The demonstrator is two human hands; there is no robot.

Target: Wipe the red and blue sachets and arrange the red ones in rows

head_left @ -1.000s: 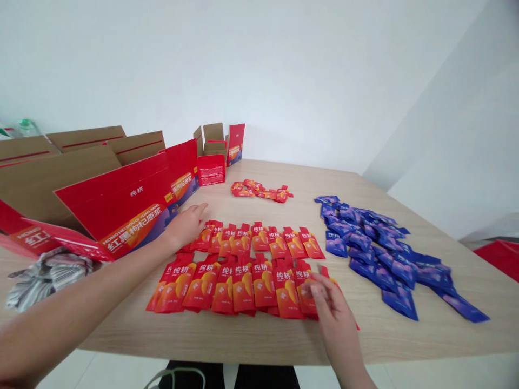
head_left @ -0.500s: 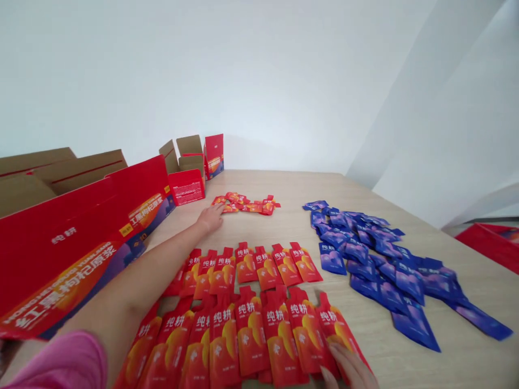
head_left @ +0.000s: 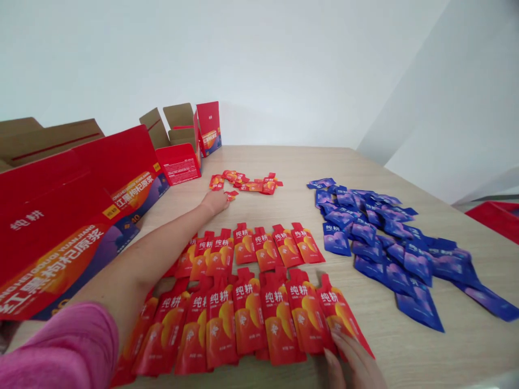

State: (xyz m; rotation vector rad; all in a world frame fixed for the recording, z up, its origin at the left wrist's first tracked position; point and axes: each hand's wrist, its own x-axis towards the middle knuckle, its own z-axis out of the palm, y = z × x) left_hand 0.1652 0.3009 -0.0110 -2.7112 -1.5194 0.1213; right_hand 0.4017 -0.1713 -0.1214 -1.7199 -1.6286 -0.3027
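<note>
Stretched out to the far middle, my left hand [head_left: 216, 203] is closed on a red pouch [head_left: 231, 195], whose printed end shows past the fingers. Behind it lies a loose group of red pouches [head_left: 251, 186]. Two rows of red-orange pouches face up nearer me: a back row [head_left: 265, 251] and a front row [head_left: 249, 319], overlapping in places. At the lower right, my right hand [head_left: 359, 362] touches the bottom of the front row's rightmost pouch [head_left: 343, 319]. Its thumb is apart from the fingers, and the pouch lies flat.
A large open red carton [head_left: 77, 216] stands along the left. Behind it are a smaller open box [head_left: 178, 162] and a red printed box [head_left: 210, 129]. Blue-purple pouches [head_left: 373, 237] lie heaped on the right of the wooden table [head_left: 308, 162]. A red object [head_left: 492, 219] shows beyond the right edge.
My left hand has drawn slightly back from the far group with a red pouch. My right hand stays at the same pouch. The view has tilted down a little.
</note>
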